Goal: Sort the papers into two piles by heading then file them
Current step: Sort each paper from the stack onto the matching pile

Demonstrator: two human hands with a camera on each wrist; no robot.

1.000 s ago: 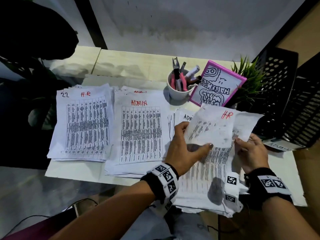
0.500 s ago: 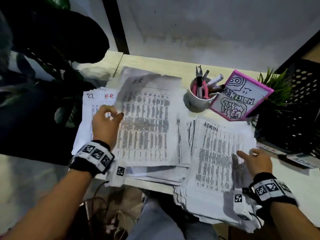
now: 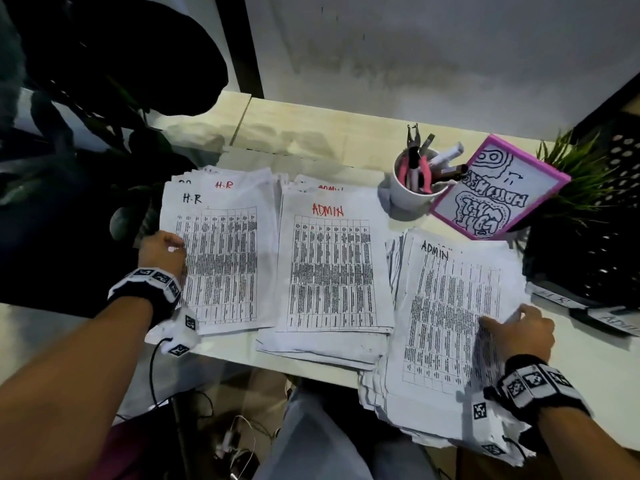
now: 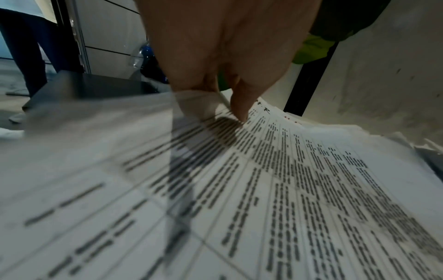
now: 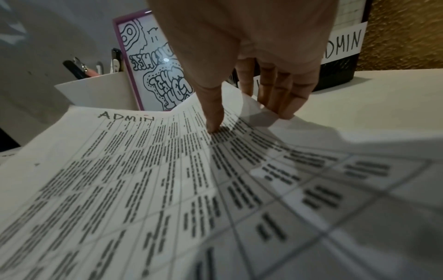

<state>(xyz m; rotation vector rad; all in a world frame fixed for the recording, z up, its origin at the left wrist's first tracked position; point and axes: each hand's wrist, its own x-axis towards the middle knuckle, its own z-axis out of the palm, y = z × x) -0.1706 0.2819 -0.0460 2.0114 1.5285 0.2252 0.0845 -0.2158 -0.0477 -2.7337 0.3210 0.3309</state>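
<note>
Three stacks of printed sheets lie on the table. The H-R pile (image 3: 221, 258) is on the left, the ADMIN pile (image 3: 332, 268) in the middle, and a thicker mixed stack (image 3: 450, 317) on the right, topped by a sheet headed ADMIN (image 5: 124, 117). My left hand (image 3: 169, 247) pinches the left edge of the top H-R sheet (image 4: 287, 170), thumb on top and fingers beneath. My right hand (image 3: 509, 320) pinches the right edge of the top ADMIN sheet. Its thumb (image 5: 213, 123) presses the page and its fingers (image 5: 280, 98) sit under the raised edge.
A white cup of pens and pliers (image 3: 415, 188), a pink-framed drawing (image 3: 498, 188) and a green plant (image 3: 581, 174) stand behind the stacks. A black mesh file tray (image 3: 606, 237) with H-R and ADMIN labels is at the right. The mixed stack overhangs the table's front edge.
My left hand carried an H-R sheet from the right stack leftward and laid it on the H-R pile. An ADMIN sheet now tops the right stack, where my right hand stayed.
</note>
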